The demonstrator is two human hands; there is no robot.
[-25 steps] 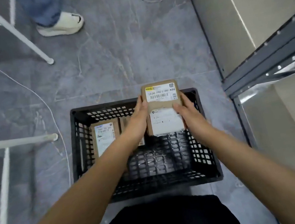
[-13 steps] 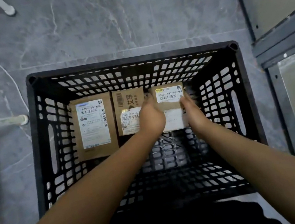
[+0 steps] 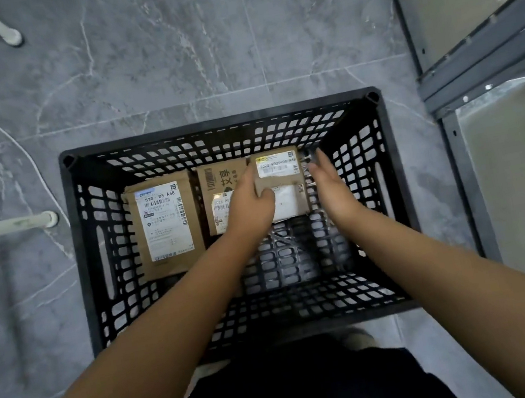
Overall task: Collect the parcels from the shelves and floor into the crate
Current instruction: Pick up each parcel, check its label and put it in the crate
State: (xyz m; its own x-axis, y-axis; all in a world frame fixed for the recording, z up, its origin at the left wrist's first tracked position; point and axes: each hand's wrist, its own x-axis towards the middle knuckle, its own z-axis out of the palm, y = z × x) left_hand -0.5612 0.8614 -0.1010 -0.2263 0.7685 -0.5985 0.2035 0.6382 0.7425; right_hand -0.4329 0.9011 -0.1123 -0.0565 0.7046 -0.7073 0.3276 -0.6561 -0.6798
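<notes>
The small cardboard parcel (image 3: 279, 175) lies low in the black plastic crate (image 3: 217, 123), just beside the middle parcel (image 3: 216, 178). The left hand (image 3: 248, 204) pinches its left edge, with the thumb on top. The right hand (image 3: 330, 184) is flat and open beside its right edge. It is best to press the parcel flat, label up, before letting go.

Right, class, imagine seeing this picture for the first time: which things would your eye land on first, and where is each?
A person reaches from the bottom edge into a black crate on the grey floor. In a row along its far wall lie a large parcel, a middle parcel and the rightmost parcel, which the left hand grips, thumb on top, while the right hand is open beside it.
</notes>
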